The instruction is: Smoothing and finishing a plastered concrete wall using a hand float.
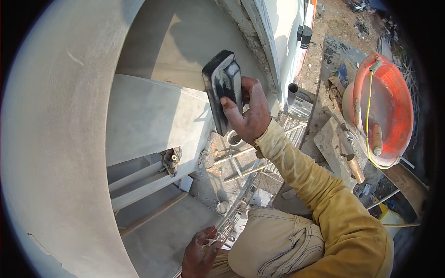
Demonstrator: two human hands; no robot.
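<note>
Out in front, my right hand (pixel 252 111) is closed around a black hand float (pixel 214 92) with whitish smears on its back. Thumb and fingers grip the float's raised handle, and it is tilted up beside the grey plastered wall (pixel 190 41). A dusty yellow sleeve covers my right arm. Low in the view, my left hand (pixel 200 255) is beside my bent knee (pixel 278 241). Its fingers are loosely curled and apart, with nothing visible between them.
Smooth plaster (pixel 60 129) curves along the left, and a ledge (pixel 148 111) juts below the wall. At right, an orange tub (pixel 405 106) with a yellow cord stands on planks. Near it lies a wooden-handled tool (pixel 354 167). Scaffolding and debris show far below.
</note>
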